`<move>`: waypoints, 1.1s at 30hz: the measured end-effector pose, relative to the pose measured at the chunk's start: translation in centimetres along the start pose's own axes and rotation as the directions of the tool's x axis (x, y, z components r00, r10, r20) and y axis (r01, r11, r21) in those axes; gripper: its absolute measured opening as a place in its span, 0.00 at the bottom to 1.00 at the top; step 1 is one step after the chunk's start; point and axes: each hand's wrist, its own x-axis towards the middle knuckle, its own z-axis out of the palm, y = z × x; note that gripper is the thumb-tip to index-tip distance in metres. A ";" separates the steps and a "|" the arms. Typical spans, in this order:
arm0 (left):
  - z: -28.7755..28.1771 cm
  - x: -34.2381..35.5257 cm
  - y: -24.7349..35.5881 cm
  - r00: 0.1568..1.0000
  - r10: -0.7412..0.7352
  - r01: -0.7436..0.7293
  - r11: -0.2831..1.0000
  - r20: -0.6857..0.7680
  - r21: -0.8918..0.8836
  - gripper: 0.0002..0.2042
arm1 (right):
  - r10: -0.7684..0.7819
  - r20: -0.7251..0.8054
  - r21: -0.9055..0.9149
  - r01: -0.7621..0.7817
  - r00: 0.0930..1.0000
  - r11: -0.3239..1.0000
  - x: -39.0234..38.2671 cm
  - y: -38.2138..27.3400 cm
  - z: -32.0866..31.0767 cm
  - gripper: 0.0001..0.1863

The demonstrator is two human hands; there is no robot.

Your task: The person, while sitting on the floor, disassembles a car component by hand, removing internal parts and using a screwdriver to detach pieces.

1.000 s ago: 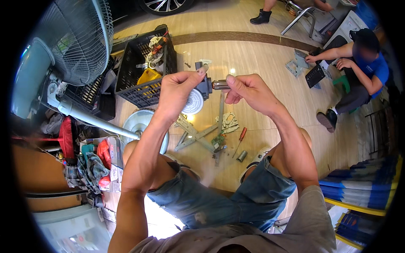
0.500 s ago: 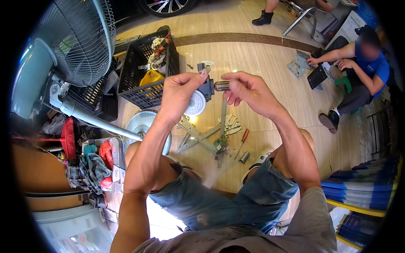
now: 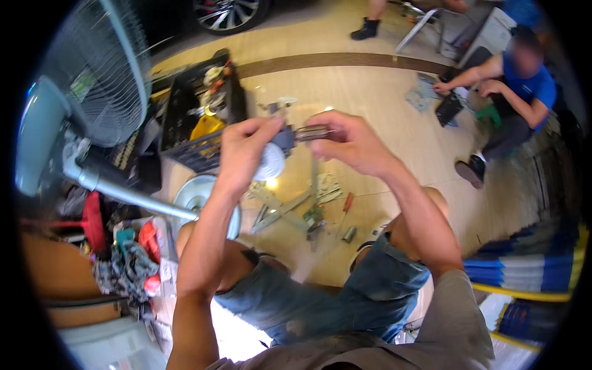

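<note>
In my left hand [image 3: 243,151], closed with thumb on top, is a dark grey gear housing [image 3: 284,139] with a round pale disc [image 3: 269,161] below it. My right hand [image 3: 348,145] pinches a silver, ribbed cylinder that looks like a motor armature [image 3: 312,132]. Its left end meets the housing's right side; whether it sits inside cannot be told. Under my hands on the floor lie a crossed metal frame [image 3: 287,208], a small green circuit board [image 3: 314,216], a red-handled screwdriver [image 3: 348,206] and a short metal sleeve [image 3: 349,234].
A black crate [image 3: 200,145] with tools and a standing fan [image 3: 102,80] are at left, beside cloths and red bags [image 3: 148,237]. A co-worker in blue [image 3: 530,80] sits at far right near flat parts [image 3: 420,98]. Blue and white packages [image 3: 524,268] are stacked at lower right.
The whole view has shifted, moving the surroundings leftward in the picture. Both hands keep their grips; the armature and housing remain end to end.
</note>
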 end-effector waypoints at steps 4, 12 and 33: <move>-0.8 -0.2 -0.3 0.997 0.026 -0.020 0.997 -0.074 0.076 0.12 | 0.089 0.115 -0.111 -0.076 0.989 0.991 1.4 0.3 -0.1 0.17; -0.5 0.3 -1.4 0.997 0.027 -0.027 1.000 -0.067 -0.010 0.12 | 0.005 0.089 -0.025 -0.003 0.996 1.000 0.8 1.2 -0.2 0.19; -0.2 0.9 -2.0 0.998 0.025 -0.031 0.993 -0.056 -0.113 0.13 | -0.013 -0.016 0.008 0.013 1.000 1.000 1.0 1.3 0.0 0.20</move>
